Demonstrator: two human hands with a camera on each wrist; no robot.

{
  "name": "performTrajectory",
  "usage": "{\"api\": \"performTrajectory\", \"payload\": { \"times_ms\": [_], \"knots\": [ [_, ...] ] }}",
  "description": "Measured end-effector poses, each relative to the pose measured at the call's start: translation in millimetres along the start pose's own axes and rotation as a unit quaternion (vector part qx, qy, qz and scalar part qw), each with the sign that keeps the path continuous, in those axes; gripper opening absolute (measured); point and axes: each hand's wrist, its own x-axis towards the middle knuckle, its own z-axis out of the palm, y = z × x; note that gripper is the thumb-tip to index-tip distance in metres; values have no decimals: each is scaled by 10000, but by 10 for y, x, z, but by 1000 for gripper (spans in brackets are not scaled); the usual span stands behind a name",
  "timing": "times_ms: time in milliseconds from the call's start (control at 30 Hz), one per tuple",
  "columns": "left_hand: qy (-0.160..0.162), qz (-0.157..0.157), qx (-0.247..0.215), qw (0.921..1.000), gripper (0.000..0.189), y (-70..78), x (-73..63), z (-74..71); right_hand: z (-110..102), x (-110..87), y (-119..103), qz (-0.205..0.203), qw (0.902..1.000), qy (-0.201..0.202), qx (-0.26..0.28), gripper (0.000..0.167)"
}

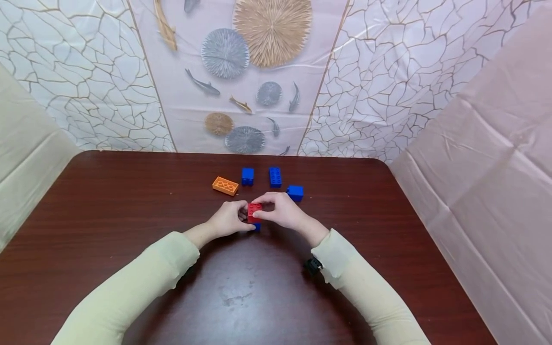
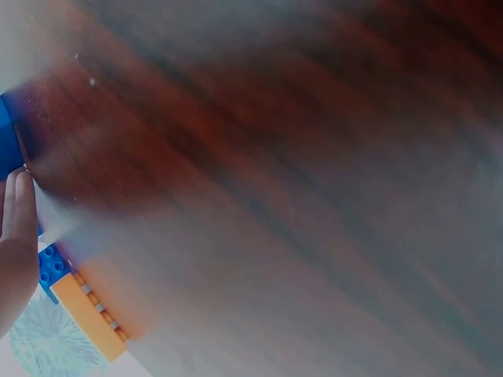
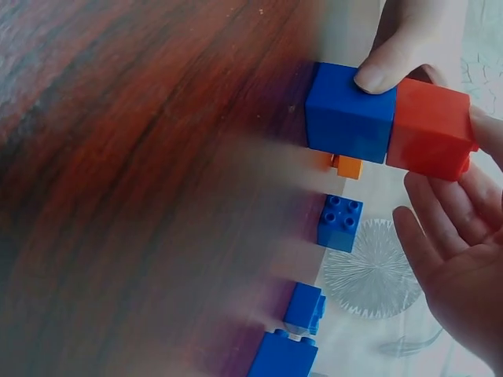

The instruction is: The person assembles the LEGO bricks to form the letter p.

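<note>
A red brick [image 1: 254,213] sits on a blue brick [image 1: 257,227] near the middle of the table. Side by side in the right wrist view, the blue brick [image 3: 346,118] and red brick [image 3: 432,129] meet face to face. My left hand [image 1: 225,219] holds the blue brick, its thumb pressed on one side; its far fingers are partly hidden. With thumb and fingers, my right hand [image 1: 284,212] pinches the red brick from the right. In the left wrist view, only part of the left hand [image 2: 17,236] shows at the edge, beside a blue brick [image 2: 8,141].
Behind the hands lie an orange brick [image 1: 225,186] and three blue bricks: one [image 1: 247,176] at the back, another [image 1: 275,177] showing its studs, and a third [image 1: 295,192] just beyond the right hand. Patterned cloth [image 1: 241,96] hangs behind the dark wooden table [image 1: 108,206].
</note>
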Motion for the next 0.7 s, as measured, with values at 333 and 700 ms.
{"api": "performTrajectory", "payload": {
  "times_ms": [333, 700],
  "knots": [
    [83, 180, -103, 9998, 29, -40, 18, 18, 26, 37, 61, 462, 9959, -38, 773, 26],
    [74, 199, -21, 9998, 31, -61, -16, 8, -5, 111, 80, 493, 9940, -347, 911, 24]
  ]
}}
